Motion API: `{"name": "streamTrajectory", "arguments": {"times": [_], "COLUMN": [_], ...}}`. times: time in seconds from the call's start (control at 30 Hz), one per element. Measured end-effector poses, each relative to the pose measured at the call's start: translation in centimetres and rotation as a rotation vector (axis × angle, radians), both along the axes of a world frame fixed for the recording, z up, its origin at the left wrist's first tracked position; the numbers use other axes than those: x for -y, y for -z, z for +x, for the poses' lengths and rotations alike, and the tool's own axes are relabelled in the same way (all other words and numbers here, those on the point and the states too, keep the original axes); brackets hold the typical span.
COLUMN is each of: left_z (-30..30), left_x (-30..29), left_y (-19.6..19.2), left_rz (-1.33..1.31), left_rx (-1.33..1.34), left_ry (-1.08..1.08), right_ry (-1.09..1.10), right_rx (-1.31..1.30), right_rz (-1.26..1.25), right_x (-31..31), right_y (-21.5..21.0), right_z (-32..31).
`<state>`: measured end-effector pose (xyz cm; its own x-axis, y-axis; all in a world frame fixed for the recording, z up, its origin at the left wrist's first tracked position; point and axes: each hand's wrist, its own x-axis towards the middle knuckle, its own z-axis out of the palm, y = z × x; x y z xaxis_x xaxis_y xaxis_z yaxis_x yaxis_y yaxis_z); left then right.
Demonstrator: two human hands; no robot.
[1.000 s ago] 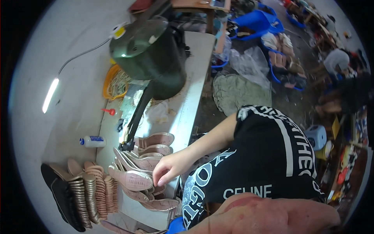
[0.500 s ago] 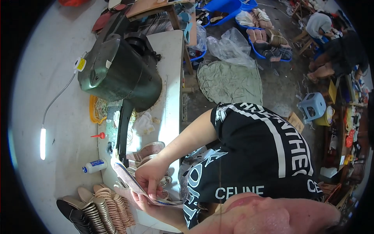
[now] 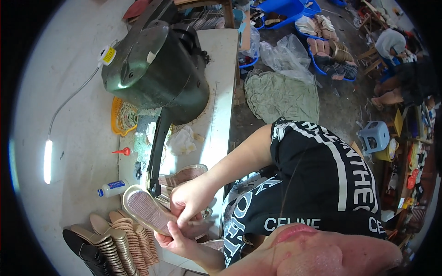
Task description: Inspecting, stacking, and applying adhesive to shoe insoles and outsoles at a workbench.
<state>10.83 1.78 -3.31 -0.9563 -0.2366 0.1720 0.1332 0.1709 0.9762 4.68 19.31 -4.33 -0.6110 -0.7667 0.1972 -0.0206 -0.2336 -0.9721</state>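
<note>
A pink, finely lined insole (image 3: 146, 208) with a pale beige rim lies tilted between my hands, its flat face showing. My left hand (image 3: 180, 243) is closed on its lower end, thumb on top. My right hand (image 3: 191, 200) has bent fingers pressed to its side edge. The insole's far rounded end is beside the foot of the dark green sewing machine (image 3: 156, 69), under its narrow black arm (image 3: 159, 147). Whether it touches the machine I cannot tell. Partly hidden behind my right hand are more pinkish shoe pieces (image 3: 186, 174) on the white table (image 3: 220, 87).
Stacked insoles (image 3: 120, 234) in black, gold and beige stand nearby. A white bottle (image 3: 113, 187), a red nozzle (image 3: 122, 151), a yellow basket of thread (image 3: 120, 117) and crumpled white cloth (image 3: 183, 140) are around the machine. A lit lamp (image 3: 48, 161) hangs left. Another person (image 3: 405, 69) sits far right.
The insole has turned from nearly edge-on to showing its flat face. Both hands remain on it, and my left thumb now lies over it. The whole view has shifted slightly.
</note>
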Motion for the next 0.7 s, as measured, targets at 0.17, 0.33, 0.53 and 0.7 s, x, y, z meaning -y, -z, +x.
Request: {"name": "streamTrajectory", "arguments": {"times": [0.17,0.33,0.53,0.7], "left_z": [-2.2,-3.8,-10.8,-12.3], "left_x": [5.3,3.0,5.7,6.4], "left_y": [0.4,-3.2,-4.7,-0.9], "left_rz": [0.229,0.001,0.207,0.085], "left_rx": [0.177,0.104,0.071,0.092], "left_ry": [0.319,0.157,0.127,0.007], "right_ry": [0.041,-0.073,-0.2,-0.17], "right_rx": [-0.351,-0.203,0.332,0.607], "right_rz": [0.143,0.191,0.14,0.003], "right_x": [0.6,2.1,1.7,1.8], "right_y": [0.5,-1.9,-2.4,0.6], "right_z": [-2.2,-3.5,-2.7,-1.5]}}
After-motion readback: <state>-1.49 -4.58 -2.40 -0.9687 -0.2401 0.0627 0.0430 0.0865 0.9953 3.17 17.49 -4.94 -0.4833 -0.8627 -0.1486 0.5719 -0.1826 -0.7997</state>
